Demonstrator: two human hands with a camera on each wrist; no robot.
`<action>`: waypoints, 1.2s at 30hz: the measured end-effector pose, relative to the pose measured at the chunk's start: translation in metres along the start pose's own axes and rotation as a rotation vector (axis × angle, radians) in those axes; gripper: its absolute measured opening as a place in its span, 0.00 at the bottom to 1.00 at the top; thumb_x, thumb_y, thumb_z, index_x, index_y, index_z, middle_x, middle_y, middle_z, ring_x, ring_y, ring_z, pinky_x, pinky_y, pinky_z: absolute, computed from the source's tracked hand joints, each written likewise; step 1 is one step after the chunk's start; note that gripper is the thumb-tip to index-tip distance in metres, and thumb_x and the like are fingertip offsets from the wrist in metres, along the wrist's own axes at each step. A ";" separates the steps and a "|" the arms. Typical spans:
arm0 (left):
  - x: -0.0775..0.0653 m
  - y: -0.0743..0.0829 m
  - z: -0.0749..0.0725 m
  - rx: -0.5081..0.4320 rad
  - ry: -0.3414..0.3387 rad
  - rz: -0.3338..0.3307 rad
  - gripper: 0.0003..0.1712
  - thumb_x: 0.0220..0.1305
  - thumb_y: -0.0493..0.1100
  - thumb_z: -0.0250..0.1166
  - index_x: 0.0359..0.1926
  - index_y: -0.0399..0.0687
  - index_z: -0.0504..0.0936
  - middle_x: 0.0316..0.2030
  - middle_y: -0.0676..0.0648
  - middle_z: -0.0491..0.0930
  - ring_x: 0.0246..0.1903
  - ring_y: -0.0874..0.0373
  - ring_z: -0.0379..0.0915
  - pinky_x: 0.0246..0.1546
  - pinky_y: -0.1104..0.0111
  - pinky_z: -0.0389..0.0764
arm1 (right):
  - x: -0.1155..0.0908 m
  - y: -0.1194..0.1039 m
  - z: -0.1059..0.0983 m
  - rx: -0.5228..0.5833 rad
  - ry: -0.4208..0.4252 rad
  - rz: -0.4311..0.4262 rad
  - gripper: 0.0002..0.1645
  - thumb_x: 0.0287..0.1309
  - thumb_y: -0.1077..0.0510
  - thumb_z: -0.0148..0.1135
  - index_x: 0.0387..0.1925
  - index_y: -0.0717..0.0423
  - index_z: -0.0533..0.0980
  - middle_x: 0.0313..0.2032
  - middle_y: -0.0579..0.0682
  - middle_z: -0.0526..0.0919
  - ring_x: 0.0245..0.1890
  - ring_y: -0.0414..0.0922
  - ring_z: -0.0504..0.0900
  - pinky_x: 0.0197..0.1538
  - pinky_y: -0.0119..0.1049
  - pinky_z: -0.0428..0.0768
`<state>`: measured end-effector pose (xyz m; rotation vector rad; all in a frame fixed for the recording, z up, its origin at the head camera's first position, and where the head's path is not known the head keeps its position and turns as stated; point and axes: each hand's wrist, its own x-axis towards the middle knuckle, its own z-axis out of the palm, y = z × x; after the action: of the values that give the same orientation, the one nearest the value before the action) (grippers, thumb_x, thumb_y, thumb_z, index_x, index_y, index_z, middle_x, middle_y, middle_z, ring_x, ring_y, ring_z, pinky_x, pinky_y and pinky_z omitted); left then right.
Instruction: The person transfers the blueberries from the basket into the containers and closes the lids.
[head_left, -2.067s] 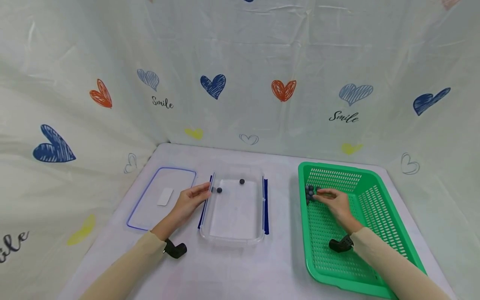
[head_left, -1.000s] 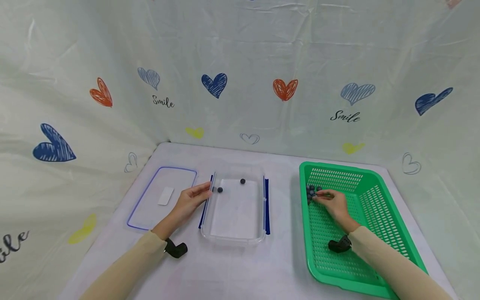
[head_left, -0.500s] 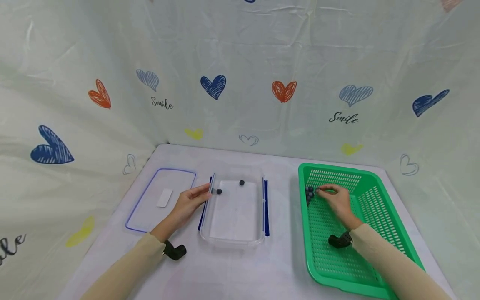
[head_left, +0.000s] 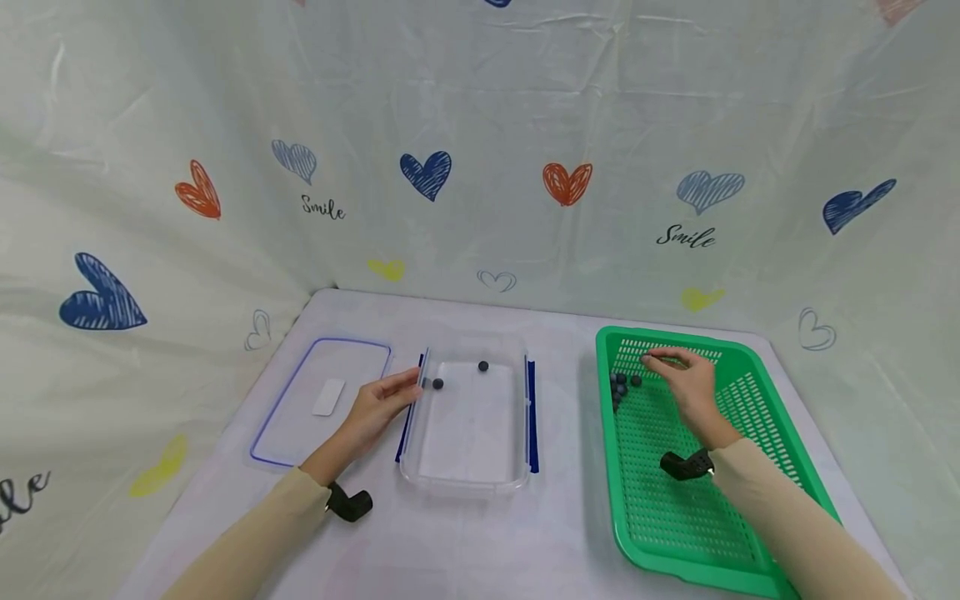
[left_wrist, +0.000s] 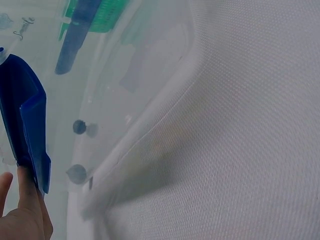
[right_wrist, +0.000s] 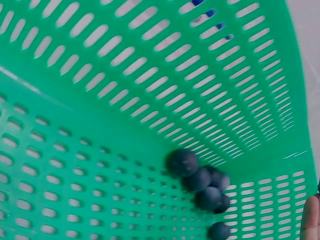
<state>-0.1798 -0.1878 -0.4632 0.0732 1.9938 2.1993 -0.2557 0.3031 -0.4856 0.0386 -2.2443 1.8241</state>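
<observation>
now the right hand [head_left: 688, 390] had risen from the berry cluster [right_wrist: 208, 198] in the green basket [head_left: 617, 500], fingers pinching one dark berry [head_left: 646, 357] (barely visible), which left it separated, while the left hand [head_left: 377, 408] touched the clear box [head_left: 465, 482] with extended fingers.

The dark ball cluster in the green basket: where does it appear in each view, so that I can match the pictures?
Head: right of centre, the dark ball cluster lies by the left wall of the green basket.
Left wrist: not visible.
Right wrist: the dark ball cluster, lower half, right of centre.
Shared landmark: the green basket, visible in all three views.
</observation>
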 end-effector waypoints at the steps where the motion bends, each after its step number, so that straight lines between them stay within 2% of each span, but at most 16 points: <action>1: 0.001 -0.002 -0.001 -0.007 0.001 0.001 0.29 0.60 0.34 0.61 0.61 0.29 0.64 0.61 0.32 0.63 0.57 0.52 0.65 0.51 0.77 0.72 | -0.001 -0.007 0.001 0.007 0.000 0.000 0.17 0.49 0.55 0.69 0.40 0.59 0.81 0.42 0.47 0.81 0.40 0.39 0.80 0.44 0.31 0.78; 5: 0.006 -0.012 -0.005 -0.008 0.009 0.011 0.29 0.60 0.36 0.63 0.61 0.32 0.66 0.61 0.34 0.64 0.55 0.56 0.67 0.51 0.77 0.72 | -0.012 -0.045 0.007 -0.069 0.008 0.012 0.20 0.51 0.53 0.68 0.42 0.62 0.79 0.43 0.45 0.78 0.40 0.36 0.80 0.44 0.31 0.77; 10: 0.009 -0.020 -0.008 0.027 0.022 0.029 0.30 0.59 0.39 0.64 0.60 0.34 0.68 0.59 0.35 0.67 0.54 0.56 0.68 0.51 0.76 0.72 | -0.014 -0.065 0.010 -0.114 -0.009 0.048 0.23 0.52 0.53 0.66 0.45 0.66 0.77 0.45 0.43 0.76 0.39 0.33 0.78 0.42 0.27 0.75; 14: 0.010 -0.020 -0.008 0.029 0.022 0.039 0.31 0.58 0.40 0.65 0.60 0.33 0.68 0.59 0.34 0.66 0.55 0.54 0.67 0.52 0.75 0.72 | -0.013 -0.075 0.012 -0.090 -0.017 0.078 0.26 0.51 0.52 0.67 0.46 0.67 0.76 0.46 0.44 0.75 0.39 0.34 0.79 0.46 0.30 0.74; 18: 0.011 -0.019 -0.007 0.027 0.017 0.041 0.31 0.59 0.40 0.64 0.61 0.33 0.67 0.60 0.33 0.65 0.56 0.52 0.66 0.52 0.75 0.72 | -0.012 -0.083 0.015 -0.055 -0.031 0.073 0.25 0.50 0.53 0.68 0.46 0.67 0.76 0.44 0.42 0.76 0.37 0.35 0.79 0.46 0.29 0.75; 25: 0.009 -0.015 -0.007 0.019 0.010 0.023 0.30 0.59 0.39 0.63 0.61 0.34 0.67 0.60 0.34 0.65 0.54 0.57 0.68 0.52 0.76 0.72 | -0.010 -0.094 0.023 -0.015 -0.057 0.046 0.24 0.51 0.54 0.67 0.45 0.68 0.76 0.46 0.45 0.75 0.38 0.37 0.79 0.45 0.30 0.76; 32: 0.003 -0.003 -0.003 -0.032 -0.013 0.011 0.28 0.61 0.33 0.60 0.61 0.29 0.65 0.61 0.30 0.61 0.60 0.44 0.60 0.51 0.77 0.72 | -0.015 -0.118 0.038 0.111 -0.110 0.058 0.23 0.51 0.61 0.67 0.45 0.74 0.74 0.45 0.55 0.76 0.35 0.42 0.82 0.44 0.30 0.79; 36: 0.003 -0.004 -0.003 -0.047 -0.008 0.012 0.28 0.60 0.32 0.61 0.61 0.29 0.65 0.61 0.30 0.61 0.61 0.41 0.58 0.50 0.77 0.72 | -0.018 -0.130 0.046 0.101 -0.131 0.060 0.21 0.52 0.60 0.66 0.44 0.72 0.76 0.45 0.57 0.76 0.36 0.45 0.82 0.43 0.29 0.79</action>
<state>-0.1832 -0.1899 -0.4681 0.0884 1.9419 2.2482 -0.2231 0.2277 -0.3735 0.1136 -2.2602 2.0195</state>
